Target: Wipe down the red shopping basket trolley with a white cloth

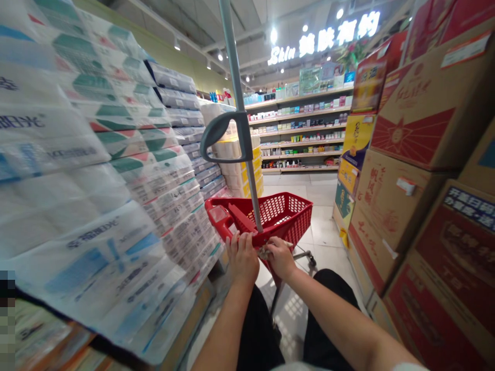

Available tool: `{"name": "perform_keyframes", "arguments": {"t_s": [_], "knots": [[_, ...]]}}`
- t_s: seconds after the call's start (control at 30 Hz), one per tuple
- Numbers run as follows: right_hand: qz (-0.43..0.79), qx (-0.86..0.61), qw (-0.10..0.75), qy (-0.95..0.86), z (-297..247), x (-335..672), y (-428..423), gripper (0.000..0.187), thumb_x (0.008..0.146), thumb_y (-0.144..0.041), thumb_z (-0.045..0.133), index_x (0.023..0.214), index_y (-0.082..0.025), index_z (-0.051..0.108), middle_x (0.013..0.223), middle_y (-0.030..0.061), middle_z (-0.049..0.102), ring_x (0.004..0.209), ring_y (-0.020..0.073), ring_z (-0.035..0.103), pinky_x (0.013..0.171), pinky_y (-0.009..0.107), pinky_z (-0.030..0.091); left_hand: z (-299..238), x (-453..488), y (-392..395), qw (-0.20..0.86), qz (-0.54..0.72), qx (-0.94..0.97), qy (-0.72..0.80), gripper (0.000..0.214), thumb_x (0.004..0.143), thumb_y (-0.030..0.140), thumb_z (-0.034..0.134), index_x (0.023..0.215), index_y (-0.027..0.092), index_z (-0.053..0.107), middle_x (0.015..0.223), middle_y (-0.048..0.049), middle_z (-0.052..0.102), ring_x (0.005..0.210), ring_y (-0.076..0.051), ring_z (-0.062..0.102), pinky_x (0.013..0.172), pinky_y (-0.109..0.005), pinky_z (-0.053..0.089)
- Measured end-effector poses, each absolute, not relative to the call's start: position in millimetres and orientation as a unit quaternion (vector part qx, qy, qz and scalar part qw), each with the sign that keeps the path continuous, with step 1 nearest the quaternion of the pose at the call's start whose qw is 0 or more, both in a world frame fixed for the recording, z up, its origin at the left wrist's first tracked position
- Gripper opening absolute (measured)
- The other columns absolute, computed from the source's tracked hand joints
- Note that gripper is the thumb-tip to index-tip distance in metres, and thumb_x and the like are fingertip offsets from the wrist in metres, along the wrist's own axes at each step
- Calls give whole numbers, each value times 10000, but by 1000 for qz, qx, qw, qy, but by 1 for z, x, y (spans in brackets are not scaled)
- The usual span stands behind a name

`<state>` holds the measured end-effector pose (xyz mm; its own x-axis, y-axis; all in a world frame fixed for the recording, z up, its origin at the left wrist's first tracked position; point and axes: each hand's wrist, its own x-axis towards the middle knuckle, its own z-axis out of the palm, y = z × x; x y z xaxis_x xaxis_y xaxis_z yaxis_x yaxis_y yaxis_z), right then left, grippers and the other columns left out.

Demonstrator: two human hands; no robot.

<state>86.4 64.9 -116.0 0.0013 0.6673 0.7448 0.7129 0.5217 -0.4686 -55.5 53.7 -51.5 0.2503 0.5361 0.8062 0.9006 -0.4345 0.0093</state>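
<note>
Before me stands a small red plastic shopping cart (292,206) with a perforated basket. My left hand (243,257) rests on its near rim, fingers curled over the red edge. Just to the right, my right hand (280,255) pinches a crumpled, light-coloured cloth (265,251) against the cart's near side. A grey pole (253,188) rises from the cart near my hands, with a grey loop handle (226,139) partway up. My fingertips are partly hidden behind the rim and the cloth.
Tall stacks of wrapped paper packs (127,129) line the left side. Cardboard boxes (394,196) are piled along the right. Between them runs a tiled aisle floor (317,221), leading to shelves of small products (301,123) under a lit sign (325,38).
</note>
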Motion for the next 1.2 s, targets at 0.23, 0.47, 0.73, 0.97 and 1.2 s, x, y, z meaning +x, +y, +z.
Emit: {"name": "perform_keyframes", "arguments": {"t_s": [0.23, 0.47, 0.73, 0.97, 1.2], "knots": [[-13, -499, 488, -716, -124, 85, 66, 279, 733, -35, 539, 866, -226, 692, 972, 29, 607, 900, 180, 536, 820, 294, 453, -54, -56, 56, 233, -389, -754, -475, 387, 834, 142, 470, 1209, 143, 567, 1194, -104, 596, 1248, -300, 420, 1138, -531, 201], [-8, -522, 486, -701, -129, 87, 67, 270, 747, -32, 531, 851, -218, 698, 958, 40, 609, 873, 179, 554, 769, 273, 462, -54, -57, 56, 231, -394, -755, -469, 397, 840, 139, 458, 1223, 152, 560, 1197, -102, 594, 1249, -304, 418, 1135, -537, 201], [-25, -526, 451, -720, -136, 92, 68, 215, 790, -73, 547, 838, -216, 700, 925, 39, 609, 874, 183, 548, 785, 286, 455, -55, -58, 59, 231, -393, -754, -472, 395, 845, 142, 452, 1225, 150, 560, 1200, -98, 595, 1255, -292, 405, 1140, -533, 199], [-19, -516, 449, -729, -152, 89, 78, 168, 810, -139, 586, 882, -228, 708, 927, 35, 609, 889, 189, 543, 807, 297, 435, -54, -60, 67, 231, -406, -743, -478, 378, 846, 144, 439, 1199, 151, 575, 1173, -96, 601, 1256, -294, 407, 1133, -535, 204], [-33, -487, 454, -746, -154, 82, 92, 194, 836, -145, 586, 977, -233, 687, 997, 44, 602, 968, 187, 532, 863, 292, 428, -56, -66, 80, 235, -421, -738, -472, 341, 864, 161, 444, 1176, 160, 582, 1159, -96, 611, 1278, -261, 385, 1145, -520, 182]]}}
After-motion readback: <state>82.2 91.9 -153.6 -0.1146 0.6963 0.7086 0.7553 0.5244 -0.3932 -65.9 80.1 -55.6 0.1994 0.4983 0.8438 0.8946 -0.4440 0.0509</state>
